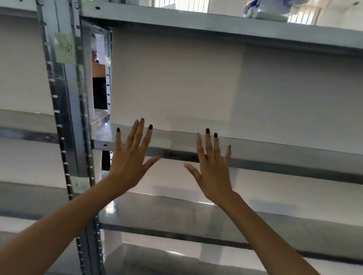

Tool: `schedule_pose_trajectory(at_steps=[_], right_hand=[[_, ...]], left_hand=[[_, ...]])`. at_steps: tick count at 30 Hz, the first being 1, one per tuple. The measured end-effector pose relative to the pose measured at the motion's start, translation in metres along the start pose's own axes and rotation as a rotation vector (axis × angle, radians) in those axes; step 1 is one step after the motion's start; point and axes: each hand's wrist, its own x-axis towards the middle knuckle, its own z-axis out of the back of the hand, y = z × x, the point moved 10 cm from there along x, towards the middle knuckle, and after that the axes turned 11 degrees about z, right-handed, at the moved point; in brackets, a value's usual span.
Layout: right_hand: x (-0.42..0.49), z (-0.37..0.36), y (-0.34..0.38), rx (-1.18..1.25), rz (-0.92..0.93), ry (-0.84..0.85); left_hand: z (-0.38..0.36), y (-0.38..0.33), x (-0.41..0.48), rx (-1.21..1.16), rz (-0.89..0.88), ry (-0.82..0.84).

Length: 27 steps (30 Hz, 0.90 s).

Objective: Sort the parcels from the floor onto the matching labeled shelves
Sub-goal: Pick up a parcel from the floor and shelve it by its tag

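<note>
Both my arms reach forward toward a grey metal shelving unit. My left hand (131,154) is raised with fingers spread, holding nothing, in front of the middle shelf's front lip (274,167). My right hand (212,167) is beside it, also spread and holding nothing. A pale green label (160,142) is stuck on the middle shelf between my two hands. White and blue parcels (267,8) with yellow ones lie on the top shelf (211,23). No parcel is on the middle shelf in front of me.
A perforated metal upright (66,106) stands at left, carrying a green paper label (65,49) and a smaller one (79,184) lower down. A person (99,78) shows through the gap behind the upright. Lower shelves (189,219) lie below.
</note>
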Motion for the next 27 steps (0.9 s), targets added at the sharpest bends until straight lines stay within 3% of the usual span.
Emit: schedule_pose_trajectory(at_steps=[11, 27], right_hand=[[-0.101, 0.04, -0.114, 0.01, -0.174, 0.017], [-0.269, 0.111, -0.289, -0.117, -0.33, 0.03]], left_hand=[[0.032, -0.142, -0.016, -0.041, -0.067, 0.01], [0.078, -0.412, -0.089, -0.204, -0.209, 0.046]])
